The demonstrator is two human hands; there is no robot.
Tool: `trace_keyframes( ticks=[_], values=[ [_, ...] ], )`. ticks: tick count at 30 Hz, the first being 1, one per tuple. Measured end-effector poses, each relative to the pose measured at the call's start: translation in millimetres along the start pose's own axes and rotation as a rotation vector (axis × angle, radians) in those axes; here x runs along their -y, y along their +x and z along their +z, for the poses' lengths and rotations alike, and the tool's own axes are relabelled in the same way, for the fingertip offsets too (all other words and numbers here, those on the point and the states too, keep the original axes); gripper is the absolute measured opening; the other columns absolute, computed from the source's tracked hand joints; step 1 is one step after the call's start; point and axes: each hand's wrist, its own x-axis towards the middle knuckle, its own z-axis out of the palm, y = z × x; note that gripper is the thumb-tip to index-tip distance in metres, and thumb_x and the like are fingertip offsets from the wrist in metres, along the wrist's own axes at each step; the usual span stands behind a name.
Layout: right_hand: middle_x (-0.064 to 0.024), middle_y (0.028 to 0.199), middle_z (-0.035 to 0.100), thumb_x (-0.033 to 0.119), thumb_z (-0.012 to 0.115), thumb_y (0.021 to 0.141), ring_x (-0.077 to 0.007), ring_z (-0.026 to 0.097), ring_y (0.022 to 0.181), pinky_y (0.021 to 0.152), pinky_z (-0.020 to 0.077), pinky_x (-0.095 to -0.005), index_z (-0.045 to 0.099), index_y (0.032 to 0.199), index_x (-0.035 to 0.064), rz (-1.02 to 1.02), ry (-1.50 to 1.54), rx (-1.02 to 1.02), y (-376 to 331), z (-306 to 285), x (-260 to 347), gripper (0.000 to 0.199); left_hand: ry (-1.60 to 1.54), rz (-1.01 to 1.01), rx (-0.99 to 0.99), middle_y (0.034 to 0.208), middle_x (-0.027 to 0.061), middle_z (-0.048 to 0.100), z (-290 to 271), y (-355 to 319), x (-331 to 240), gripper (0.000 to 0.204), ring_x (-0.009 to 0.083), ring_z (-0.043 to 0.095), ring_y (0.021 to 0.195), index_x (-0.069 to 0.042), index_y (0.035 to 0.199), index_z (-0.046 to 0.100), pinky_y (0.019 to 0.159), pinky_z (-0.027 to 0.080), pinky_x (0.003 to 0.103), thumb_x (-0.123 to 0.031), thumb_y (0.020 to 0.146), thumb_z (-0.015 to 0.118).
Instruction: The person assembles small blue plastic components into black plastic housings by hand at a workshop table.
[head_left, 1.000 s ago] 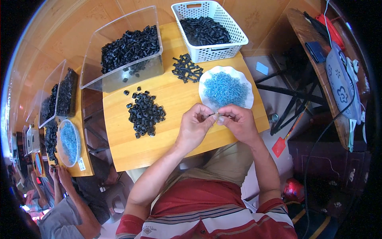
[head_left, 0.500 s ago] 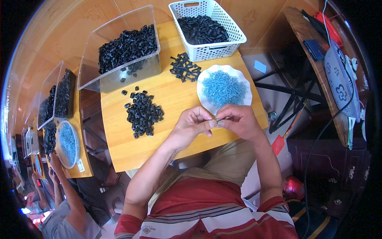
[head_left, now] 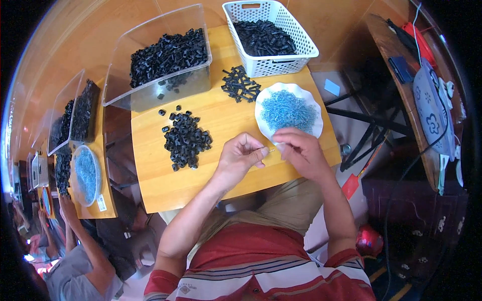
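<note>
My left hand [head_left: 241, 158] pinches a tiny thin piece [head_left: 272, 150] with a metallic glint, too small to name, between thumb and fingertips. Close to its free end is my right hand [head_left: 302, 153], fingers curled in over the thumb; whatever they hold, if anything, is hidden. Both hands are above the front of the wooden table [head_left: 226, 178]. Just beyond my right hand, a white scalloped plate [head_left: 259, 122] bears a heap of small clear-blue pieces [head_left: 288, 110]. Left of my left hand lies a pile of short black plastic parts [head_left: 186, 140]. Slim black sticks [head_left: 241, 84] lie farther back.
A clear plastic bin [head_left: 173, 93] of black parts and a white perforated basket [head_left: 276, 65] of black sticks stand at the back. On the left, another person's arm [head_left: 85, 236] reaches to a similar table. A wooden board with cloths [head_left: 429, 108] stands at right.
My hands have drawn slightly apart, and the thin piece now shows between them, held by the left fingertips. The view has shifted a little.
</note>
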Motion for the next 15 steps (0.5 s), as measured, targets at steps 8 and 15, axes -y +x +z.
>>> trace_keyframes(
  ticks=[8,15],
  values=[
    [-0.0088,0.093,0.065,0.002,0.063,0.094,-0.0104,0.064,0.068,0.062,0.0525,-0.0227,0.066,0.106,-0.0022,0.184,0.387,0.096,-13.9,24.0,6.2,0.013,-0.136,0.02,-0.04,0.09,0.0093,0.069,2.2,-21.2,4.5,0.009,0.0133,0.068,0.081,-0.001,0.096,0.06,0.073,0.058,0.026,-0.002,0.093,0.068],
    [-0.0088,0.089,0.066,0.005,0.067,0.094,-0.0113,0.066,0.07,0.064,0.0546,-0.0243,0.066,0.101,-0.0041,0.247,0.479,0.091,-17.7,34.6,5.9,0.012,-0.064,0.121,-0.079,0.096,0.0098,0.071,1.4,-41.3,15.1,0.012,0.0148,0.068,0.088,0.001,0.104,0.063,0.082,0.056,0.028,0.002,0.092,0.067]
  ],
)
